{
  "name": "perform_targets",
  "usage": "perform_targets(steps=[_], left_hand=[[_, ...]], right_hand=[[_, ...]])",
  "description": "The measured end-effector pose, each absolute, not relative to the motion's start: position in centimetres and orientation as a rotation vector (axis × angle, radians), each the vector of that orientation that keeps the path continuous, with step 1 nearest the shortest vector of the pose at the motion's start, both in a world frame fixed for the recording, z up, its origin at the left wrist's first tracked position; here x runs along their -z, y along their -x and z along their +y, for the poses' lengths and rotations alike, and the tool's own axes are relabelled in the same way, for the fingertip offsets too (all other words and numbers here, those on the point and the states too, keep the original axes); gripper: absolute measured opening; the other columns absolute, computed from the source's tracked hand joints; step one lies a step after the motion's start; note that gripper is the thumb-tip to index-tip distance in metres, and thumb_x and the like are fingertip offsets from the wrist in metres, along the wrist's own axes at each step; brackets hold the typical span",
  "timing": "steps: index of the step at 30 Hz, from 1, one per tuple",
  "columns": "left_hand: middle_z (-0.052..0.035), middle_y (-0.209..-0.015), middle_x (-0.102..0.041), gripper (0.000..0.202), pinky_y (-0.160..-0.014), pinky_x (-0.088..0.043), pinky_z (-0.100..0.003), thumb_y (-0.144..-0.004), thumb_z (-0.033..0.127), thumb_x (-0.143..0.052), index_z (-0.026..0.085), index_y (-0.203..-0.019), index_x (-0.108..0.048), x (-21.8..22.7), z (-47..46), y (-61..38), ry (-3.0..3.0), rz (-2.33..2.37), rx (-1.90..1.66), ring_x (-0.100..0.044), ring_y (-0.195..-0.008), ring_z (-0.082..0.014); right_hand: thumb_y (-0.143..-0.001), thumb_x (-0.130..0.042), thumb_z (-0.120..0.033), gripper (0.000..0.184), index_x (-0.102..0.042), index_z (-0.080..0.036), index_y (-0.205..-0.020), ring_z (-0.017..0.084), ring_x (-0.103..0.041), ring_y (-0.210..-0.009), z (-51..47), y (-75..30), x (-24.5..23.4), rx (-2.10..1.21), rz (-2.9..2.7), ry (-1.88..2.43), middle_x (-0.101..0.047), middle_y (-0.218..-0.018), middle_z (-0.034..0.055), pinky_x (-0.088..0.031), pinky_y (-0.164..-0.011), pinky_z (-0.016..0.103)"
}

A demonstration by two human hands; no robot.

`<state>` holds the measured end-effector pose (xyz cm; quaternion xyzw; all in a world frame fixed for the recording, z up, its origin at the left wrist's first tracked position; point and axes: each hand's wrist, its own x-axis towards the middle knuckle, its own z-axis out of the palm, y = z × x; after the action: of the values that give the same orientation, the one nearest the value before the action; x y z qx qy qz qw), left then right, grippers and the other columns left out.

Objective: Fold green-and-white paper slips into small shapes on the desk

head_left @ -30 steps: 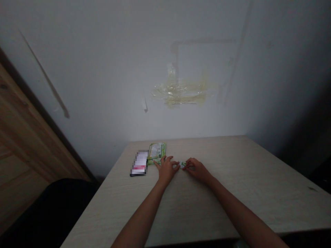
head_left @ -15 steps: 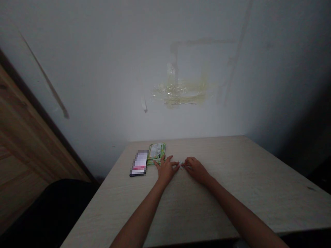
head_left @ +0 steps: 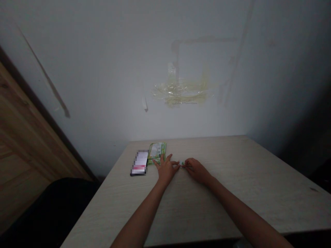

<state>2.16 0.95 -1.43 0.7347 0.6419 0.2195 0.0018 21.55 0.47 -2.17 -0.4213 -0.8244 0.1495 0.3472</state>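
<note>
Between my two hands, low over the tabletop, is a small whitish piece with some green on it (head_left: 181, 163); its kind is too small to tell. My left hand (head_left: 167, 168) has thumb and index finger closed at the piece's left edge, while its other fingers spread toward a stack of green-and-white packets (head_left: 157, 150). On the other side, my right hand (head_left: 196, 169) pinches the piece with bent fingers. Those fingertips partly hide it. The lower part of the stack is partly covered by my left fingers.
A phone (head_left: 139, 163) with a blurred-out screen lies left of the packets. The pale wooden table (head_left: 232, 199) meets a wall (head_left: 103, 86) bearing old tape (head_left: 181, 93). At the left are a dark rounded shape (head_left: 57, 210) and a wooden panel (head_left: 23, 127).
Both hands stay at nearly the same spot around the small piece. Slightly more of it shows between the fingertips now. The packets and phone have not moved on the table.
</note>
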Motion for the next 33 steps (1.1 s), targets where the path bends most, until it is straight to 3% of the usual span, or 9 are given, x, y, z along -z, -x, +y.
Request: perform_targets(steps=[14, 22, 33], left_hand=[[0.0062, -0.142, -0.050, 0.025, -0.107, 0.001, -0.073, -0.080, 0.059, -0.059, 0.050, -0.100, -0.070, 1.8, 1.1, -2.1, -2.318, 2.028, -0.684, -0.023, -0.140, -0.0349], [0.0069, -0.139, -0.052, 0.023, -0.106, 0.006, -0.074, -0.081, 0.055, -0.060, 0.049, -0.100, -0.070, 1.8, 1.1, -2.1, -2.344, 1.957, -0.693, -0.025, -0.139, -0.0346], [0.0090, -0.140, -0.052, 0.022, -0.106, 0.009, -0.073, -0.080, 0.056, -0.060, 0.053, -0.100, -0.069, 1.5, 0.9, -2.3, -2.353, 1.873, -0.661, -0.024, -0.140, -0.0353]], right_hand=[[-0.082, -0.054, -0.010, 0.013, -0.058, -0.021, -0.087, 0.018, -0.061, -0.090, -0.4, -22.0, 1.4, -0.527, -2.087, 0.972, -0.064, -0.089, 0.0034, -0.046, -0.085, 0.033], [-0.085, -0.052, -0.016, 0.014, -0.053, -0.021, -0.098, 0.017, -0.067, -0.093, 0.5, -22.3, 2.5, -0.684, -1.874, 1.016, -0.066, -0.097, 0.0044, -0.050, -0.085, 0.033], [-0.086, -0.055, -0.025, 0.010, -0.050, -0.022, -0.094, 0.019, -0.069, -0.093, 1.2, -22.2, 3.1, -0.743, -1.870, 1.133, -0.067, -0.096, 0.0053, -0.052, -0.083, 0.035]])
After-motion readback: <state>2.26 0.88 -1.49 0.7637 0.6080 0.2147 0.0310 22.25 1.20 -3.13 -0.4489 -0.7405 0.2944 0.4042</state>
